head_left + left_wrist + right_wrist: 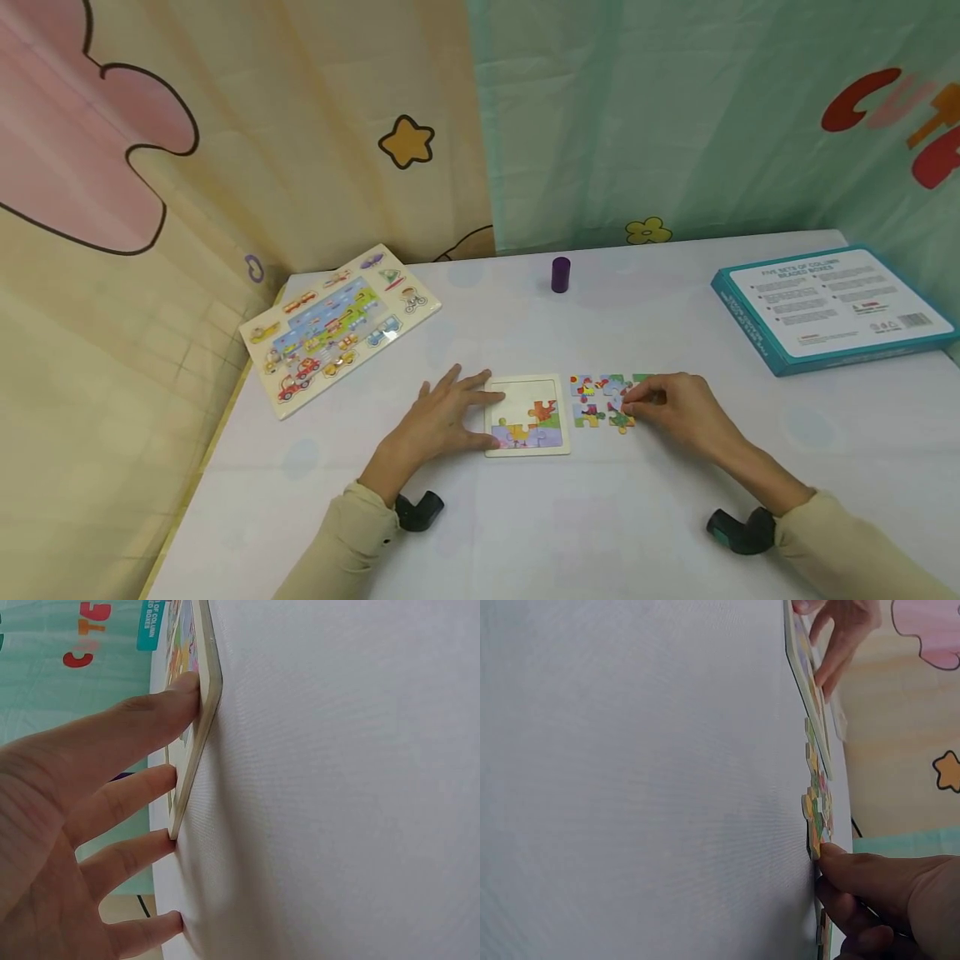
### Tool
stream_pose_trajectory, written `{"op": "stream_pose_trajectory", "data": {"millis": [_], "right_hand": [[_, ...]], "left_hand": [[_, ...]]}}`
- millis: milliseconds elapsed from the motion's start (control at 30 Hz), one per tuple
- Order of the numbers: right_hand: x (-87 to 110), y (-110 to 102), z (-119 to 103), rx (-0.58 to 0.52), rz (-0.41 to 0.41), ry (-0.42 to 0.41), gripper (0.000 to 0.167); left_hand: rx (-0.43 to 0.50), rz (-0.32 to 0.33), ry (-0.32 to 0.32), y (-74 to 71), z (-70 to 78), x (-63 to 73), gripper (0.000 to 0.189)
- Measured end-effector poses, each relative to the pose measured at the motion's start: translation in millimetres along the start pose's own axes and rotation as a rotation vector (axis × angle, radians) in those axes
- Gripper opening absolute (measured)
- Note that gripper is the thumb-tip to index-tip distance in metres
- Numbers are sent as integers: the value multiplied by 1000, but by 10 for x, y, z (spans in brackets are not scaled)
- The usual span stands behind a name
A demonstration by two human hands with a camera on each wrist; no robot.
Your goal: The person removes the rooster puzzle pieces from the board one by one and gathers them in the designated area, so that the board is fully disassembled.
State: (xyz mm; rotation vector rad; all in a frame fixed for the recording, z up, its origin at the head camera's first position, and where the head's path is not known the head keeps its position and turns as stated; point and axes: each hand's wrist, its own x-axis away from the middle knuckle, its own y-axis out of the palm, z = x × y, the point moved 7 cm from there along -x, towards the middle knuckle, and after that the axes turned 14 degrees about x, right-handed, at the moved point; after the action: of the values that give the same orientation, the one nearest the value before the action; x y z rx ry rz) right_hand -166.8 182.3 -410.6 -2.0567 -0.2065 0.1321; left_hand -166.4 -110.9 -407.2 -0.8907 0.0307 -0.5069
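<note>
A small wooden puzzle tray (565, 417) lies flat, with several joined pieces along its lower and right parts. My left hand (442, 421) rests on its left side with fingers spread. In the left wrist view the thumb (161, 712) presses near one corner, and two fingertips touch the edge. Right of the tray, several loose jigsaw pieces (585, 414) lie in rows. My right hand (682, 410) pinches a jigsaw piece (621, 419) at the right of this group. In the right wrist view its thumb (855, 866) is on the piece's edge; the curled fingers hide other pieces.
A larger picture board (341, 329) with vehicles lies at the back left. A purple cylinder (560, 275) stands toward the back, and a teal flat box (836, 308) lies at the back right. Printed curtains (600, 125) hang behind the white-covered table (525, 533).
</note>
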Motion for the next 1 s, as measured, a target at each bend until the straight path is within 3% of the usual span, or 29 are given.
{"op": "stream_pose_trajectory", "data": {"millis": [733,1000], "right_hand": [[5,-9,-10,-5,8,14,9],[-76,67,-226,-26,4,-26,12]], "left_hand": [[-11,10,8,-9,9,2,66],[2,8,6,-8,3,-6,66]]}}
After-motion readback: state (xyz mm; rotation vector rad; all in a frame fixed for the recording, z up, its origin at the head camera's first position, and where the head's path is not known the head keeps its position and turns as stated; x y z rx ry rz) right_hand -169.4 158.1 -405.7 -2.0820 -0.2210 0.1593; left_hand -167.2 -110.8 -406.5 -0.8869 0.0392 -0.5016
